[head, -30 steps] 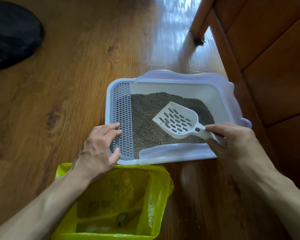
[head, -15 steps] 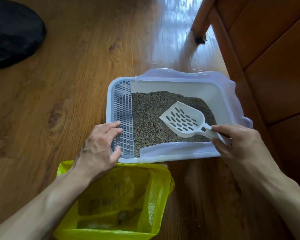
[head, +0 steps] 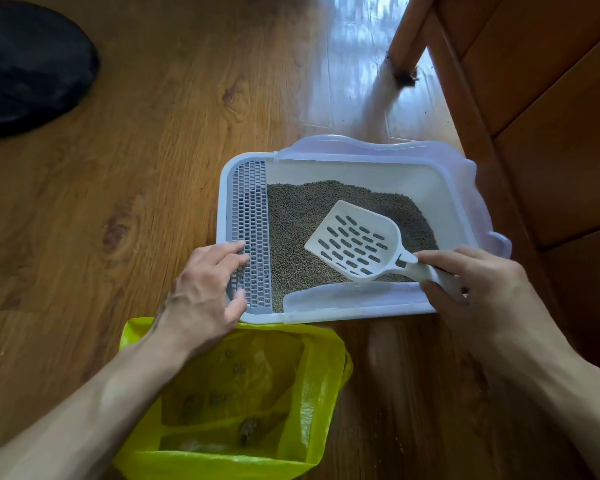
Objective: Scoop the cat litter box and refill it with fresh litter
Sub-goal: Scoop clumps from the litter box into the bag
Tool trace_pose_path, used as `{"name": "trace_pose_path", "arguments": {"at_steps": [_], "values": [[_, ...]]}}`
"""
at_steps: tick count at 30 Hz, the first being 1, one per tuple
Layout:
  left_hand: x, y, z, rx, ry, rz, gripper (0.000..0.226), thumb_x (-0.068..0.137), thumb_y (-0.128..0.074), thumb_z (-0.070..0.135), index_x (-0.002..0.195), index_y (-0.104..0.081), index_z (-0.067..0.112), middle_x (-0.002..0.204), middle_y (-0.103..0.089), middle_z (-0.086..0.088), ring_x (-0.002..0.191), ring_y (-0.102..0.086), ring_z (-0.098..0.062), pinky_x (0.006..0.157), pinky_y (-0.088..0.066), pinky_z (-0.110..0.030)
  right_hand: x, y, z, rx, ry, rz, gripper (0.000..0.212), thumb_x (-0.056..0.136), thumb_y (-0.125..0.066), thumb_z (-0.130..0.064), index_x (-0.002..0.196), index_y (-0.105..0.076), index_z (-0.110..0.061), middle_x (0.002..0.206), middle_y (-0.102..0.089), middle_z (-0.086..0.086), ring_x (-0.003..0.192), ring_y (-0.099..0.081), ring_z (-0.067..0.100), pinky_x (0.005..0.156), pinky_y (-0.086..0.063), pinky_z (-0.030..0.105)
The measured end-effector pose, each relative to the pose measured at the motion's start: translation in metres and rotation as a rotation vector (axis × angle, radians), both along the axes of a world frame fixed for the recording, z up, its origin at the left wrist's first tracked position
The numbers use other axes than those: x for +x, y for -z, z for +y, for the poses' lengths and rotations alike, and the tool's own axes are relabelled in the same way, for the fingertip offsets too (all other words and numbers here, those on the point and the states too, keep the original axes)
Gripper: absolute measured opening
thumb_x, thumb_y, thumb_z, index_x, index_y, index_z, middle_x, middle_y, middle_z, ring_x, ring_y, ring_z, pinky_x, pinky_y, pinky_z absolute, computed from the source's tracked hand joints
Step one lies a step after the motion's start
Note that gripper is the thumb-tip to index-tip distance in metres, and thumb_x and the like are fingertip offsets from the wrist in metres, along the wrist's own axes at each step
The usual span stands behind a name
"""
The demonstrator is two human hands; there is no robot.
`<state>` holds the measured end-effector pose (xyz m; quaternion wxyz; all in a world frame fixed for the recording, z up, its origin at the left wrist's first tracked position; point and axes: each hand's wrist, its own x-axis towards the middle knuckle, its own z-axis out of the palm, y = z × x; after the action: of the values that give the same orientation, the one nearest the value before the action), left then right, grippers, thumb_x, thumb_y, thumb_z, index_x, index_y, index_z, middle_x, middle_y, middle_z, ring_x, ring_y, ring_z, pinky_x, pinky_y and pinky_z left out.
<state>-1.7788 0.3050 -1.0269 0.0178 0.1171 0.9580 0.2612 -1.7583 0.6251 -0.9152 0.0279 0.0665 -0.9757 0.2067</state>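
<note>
Plainly, in the head view, the right hand grips the handle of the white slotted scoop, whose blade sits tilted over the litter just beyond the fingers and looks empty. The left hand lies with fingers nearly straight, pressing on the grey grate at the near left corner of the litter box, which sits on the wooden floor. A yellow bag lies open just behind the left wrist, with a few dark clumps inside. The scoop seems light and stiff, best held well back on the handle as now. The granules are loose and will likely sift through the slots, so clumps may crumble if shaken hard. The box looks rigid but slides easily on smooth boards, hence the bracing palm.
</note>
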Motion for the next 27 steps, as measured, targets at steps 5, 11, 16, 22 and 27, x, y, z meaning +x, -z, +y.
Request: {"name": "trace_pose_path", "arguments": {"at_steps": [5, 11, 16, 22, 27], "values": [[0.0, 0.0, -0.001, 0.001, -0.001, -0.002, 0.052, 0.074, -0.076, 0.007, 0.124, -0.065, 0.007, 0.137, -0.058, -0.005, 0.125, -0.049, -0.025, 0.108, -0.032, -0.029, 0.002, -0.01, -0.007, -0.031, -0.017, 0.054, 0.031, 0.081, -0.071, -0.011, 0.111, -0.073, -0.019, 0.093, -0.069, 0.0, 0.074, -0.066, 0.022, 0.064, -0.058, 0.045], [0.001, 0.0, 0.0, -0.002, -0.011, -0.001, 0.051, 0.074, -0.075, 0.006, 0.124, -0.064, 0.006, 0.138, -0.057, -0.006, 0.125, -0.049, -0.026, 0.107, -0.033, -0.031, -0.004, -0.011, 0.005, 0.003, 0.093, 0.099, 0.031, 0.08, -0.072, -0.008, 0.11, -0.073, -0.015, 0.095, -0.071, 0.003, 0.081, -0.066, 0.025, 0.076, -0.056, 0.047], [0.001, 0.0, 0.0, 0.002, -0.007, 0.0, 0.051, 0.073, -0.076, 0.005, 0.123, -0.065, 0.005, 0.136, -0.059, -0.008, 0.124, -0.051, -0.028, 0.106, -0.035, -0.031, -0.014, -0.01, 0.012, 0.15, 0.157, -0.107, 0.027, 0.081, -0.072, -0.013, 0.105, -0.074, -0.024, 0.09, -0.07, 0.0, 0.089, -0.065, 0.029, 0.08, -0.055, 0.046], [-0.001, 0.003, -0.002, 0.001, 0.011, 0.017, 0.047, 0.073, -0.073, 0.006, 0.12, -0.067, 0.003, 0.132, -0.061, -0.01, 0.119, -0.054, -0.031, 0.103, -0.037, -0.032, -0.04, -0.01, 0.003, 0.484, 0.189, -0.475, 0.019, 0.076, -0.064, -0.014, 0.088, -0.072, -0.026, 0.081, -0.069, 0.003, 0.089, -0.061, 0.028, 0.079, -0.056, 0.042], [-0.001, 0.004, -0.001, -0.002, 0.011, 0.012, 0.051, 0.07, -0.077, 0.003, 0.12, -0.066, 0.002, 0.133, -0.061, -0.011, 0.119, -0.054, -0.031, 0.102, -0.037, -0.033, -0.073, -0.012, -0.017, 0.671, 0.076, -0.577, 0.009, 0.073, -0.06, -0.01, 0.075, -0.061, -0.019, 0.074, -0.058, 0.001, 0.067, -0.058, 0.025, 0.069, -0.051, 0.031]]}}
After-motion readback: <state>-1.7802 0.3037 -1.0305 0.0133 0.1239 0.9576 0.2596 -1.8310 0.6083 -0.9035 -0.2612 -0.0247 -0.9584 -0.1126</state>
